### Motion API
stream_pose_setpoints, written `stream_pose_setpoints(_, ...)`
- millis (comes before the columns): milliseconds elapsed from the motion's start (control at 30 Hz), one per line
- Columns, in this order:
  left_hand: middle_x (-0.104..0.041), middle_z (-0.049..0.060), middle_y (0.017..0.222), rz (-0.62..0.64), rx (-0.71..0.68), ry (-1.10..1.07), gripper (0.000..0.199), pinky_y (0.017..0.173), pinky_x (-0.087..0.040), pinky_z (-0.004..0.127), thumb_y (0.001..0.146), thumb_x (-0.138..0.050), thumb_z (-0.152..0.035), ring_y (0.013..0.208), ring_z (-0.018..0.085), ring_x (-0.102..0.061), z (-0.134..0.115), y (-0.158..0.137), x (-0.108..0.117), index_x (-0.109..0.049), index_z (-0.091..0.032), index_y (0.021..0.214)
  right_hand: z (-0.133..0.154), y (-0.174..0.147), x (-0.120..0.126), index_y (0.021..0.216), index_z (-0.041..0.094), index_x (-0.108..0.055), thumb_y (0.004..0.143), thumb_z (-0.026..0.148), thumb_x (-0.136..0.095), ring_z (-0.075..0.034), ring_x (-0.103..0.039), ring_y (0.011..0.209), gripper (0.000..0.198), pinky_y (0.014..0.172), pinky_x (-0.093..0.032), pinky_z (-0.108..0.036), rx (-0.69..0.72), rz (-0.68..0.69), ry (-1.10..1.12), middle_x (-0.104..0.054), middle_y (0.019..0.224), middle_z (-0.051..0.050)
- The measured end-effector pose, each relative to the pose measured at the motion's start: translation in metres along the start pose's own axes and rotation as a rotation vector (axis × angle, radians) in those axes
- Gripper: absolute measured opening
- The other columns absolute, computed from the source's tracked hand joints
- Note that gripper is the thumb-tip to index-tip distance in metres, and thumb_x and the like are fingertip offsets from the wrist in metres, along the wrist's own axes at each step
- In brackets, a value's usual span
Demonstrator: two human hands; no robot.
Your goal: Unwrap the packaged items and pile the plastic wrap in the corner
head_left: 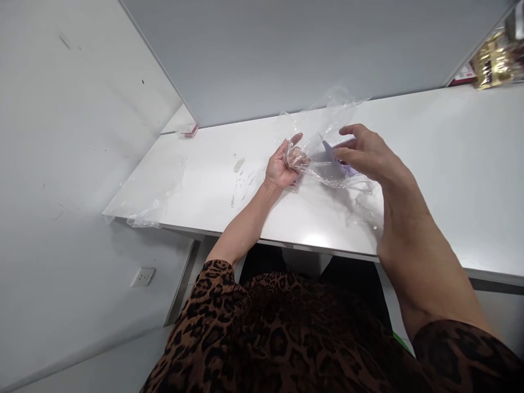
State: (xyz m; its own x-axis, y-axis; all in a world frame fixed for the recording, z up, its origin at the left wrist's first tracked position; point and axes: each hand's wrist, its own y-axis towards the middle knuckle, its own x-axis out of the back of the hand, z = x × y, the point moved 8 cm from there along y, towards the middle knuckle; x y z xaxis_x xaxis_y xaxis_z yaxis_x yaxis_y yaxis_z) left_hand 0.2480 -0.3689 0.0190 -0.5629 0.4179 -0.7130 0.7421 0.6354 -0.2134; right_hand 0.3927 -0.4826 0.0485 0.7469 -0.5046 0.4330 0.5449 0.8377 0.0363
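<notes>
While the left hand [282,166] bunches one edge of the clear plastic bag [323,147] in a closed grip above the white worktop [450,164], the right hand [362,153] pinches a purple card [333,150] inside, and thin film could tear if pulled apart.

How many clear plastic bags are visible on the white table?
2. One clear plastic bag is held between the left hand and right hand; another plastic bag lies at the table's left edge. Overlapping layers could hide more.
</notes>
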Motion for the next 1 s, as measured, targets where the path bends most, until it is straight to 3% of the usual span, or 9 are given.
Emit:
stream_pose_setpoints(100, -0.037, -0.007, 0.054, 0.004, -0.015, 0.006, 0.034, 0.070, -0.056, 0.029, 0.111, -0.047, -0.039, 0.052, 0.009, -0.050, -0.002, 0.002, 0.003, -0.068, -0.026, 0.134, -0.001, -0.003, 0.012, 0.142, 0.025, -0.055, 0.086, 0.030, -0.071, -0.037, -0.068, 0.107, 0.059, 0.099, -0.055, -0.064, -0.062, -0.045, -0.091, -0.071, 0.109, -0.013)
stream_pose_setpoints(233, -0.033, -0.008, 0.053, -0.013, -0.043, 0.005, 0.033, 0.065, -0.054, 0.025, 0.111, -0.047, -0.042, 0.047, 0.008, -0.044, -0.008, 0.004, 0.006, -0.070, -0.026, 0.128, -0.006, -0.006, 0.037, 0.150, 0.018, -0.050, 0.089, 0.016, -0.064, -0.043, -0.059, 0.126, 0.063, 0.108, -0.047, -0.064, -0.158, -0.195, -0.287, -0.065, 0.127, -0.022)
stream_pose_setpoints(333, -0.033, -0.009, 0.053, -0.033, -0.055, -0.008, 0.036, 0.060, -0.051, 0.024, 0.109, -0.050, -0.050, 0.045, 0.007, -0.040, -0.012, 0.002, 0.006, -0.070, -0.024, 0.123, -0.006, -0.002, 0.043, 0.146, 0.015, -0.052, 0.089, 0.017, -0.066, -0.046, -0.050, 0.137, 0.058, 0.114, -0.038, -0.066, -0.109, -0.267, -0.341, -0.058, 0.140, -0.026)
stream_pose_setpoints(400, -0.035, -0.009, 0.053, -0.030, -0.063, -0.011, 0.038, 0.059, -0.050, 0.024, 0.107, -0.052, -0.053, 0.044, 0.007, -0.040, -0.013, 0.001, 0.003, -0.071, -0.022, 0.119, -0.001, 0.001, 0.034, 0.142, 0.015, -0.055, 0.089, 0.025, -0.069, -0.047, -0.041, 0.144, 0.055, 0.118, -0.032, -0.067, -0.008, -0.264, -0.394, -0.052, 0.149, -0.026)
stream_pose_setpoints(567, -0.040, -0.010, 0.055, -0.015, -0.090, 0.032, 0.018, 0.063, -0.049, 0.023, 0.100, -0.066, -0.032, 0.045, 0.004, -0.043, -0.017, -0.002, 0.000, -0.073, -0.022, 0.113, -0.008, 0.010, -0.019, 0.138, 0.020, -0.056, 0.082, 0.033, -0.074, -0.052, -0.036, 0.146, 0.061, 0.116, -0.029, -0.074, 0.089, 0.010, -0.643, -0.049, 0.154, -0.023)
stream_pose_setpoints(700, -0.036, -0.013, 0.051, -0.048, -0.144, 0.062, 0.027, 0.062, -0.047, 0.020, 0.095, -0.066, -0.016, 0.042, 0.003, -0.039, -0.029, -0.010, 0.002, -0.072, -0.023, 0.120, -0.022, 0.015, -0.017, 0.139, 0.018, -0.054, 0.085, 0.040, -0.069, -0.054, -0.035, 0.146, 0.060, 0.113, -0.027, -0.077, 0.034, -0.039, -0.670, -0.046, 0.155, -0.026)
stream_pose_setpoints(867, -0.027, -0.013, 0.051, -0.147, -0.285, 0.022, 0.025, 0.062, -0.046, 0.018, 0.098, -0.058, -0.012, 0.040, 0.004, -0.032, -0.061, -0.036, 0.013, -0.072, -0.023, 0.116, -0.041, 0.019, 0.009, 0.138, 0.014, -0.056, 0.091, 0.037, -0.064, -0.053, -0.038, 0.144, 0.053, 0.113, -0.026, -0.075, -0.107, -0.157, -0.641, -0.047, 0.151, -0.031)
stream_pose_setpoints(1000, -0.022, -0.012, 0.051, -0.205, -0.507, 0.059, 0.023, 0.062, -0.047, 0.017, 0.106, -0.051, -0.017, 0.041, 0.004, -0.027, -0.121, -0.066, 0.037, -0.072, -0.024, 0.110, -0.051, 0.022, 0.020, 0.116, 0.016, -0.063, 0.091, 0.042, -0.068, -0.053, -0.036, 0.143, 0.036, 0.112, -0.020, -0.077, -0.075, -0.235, -0.508, -0.046, 0.149, -0.033)
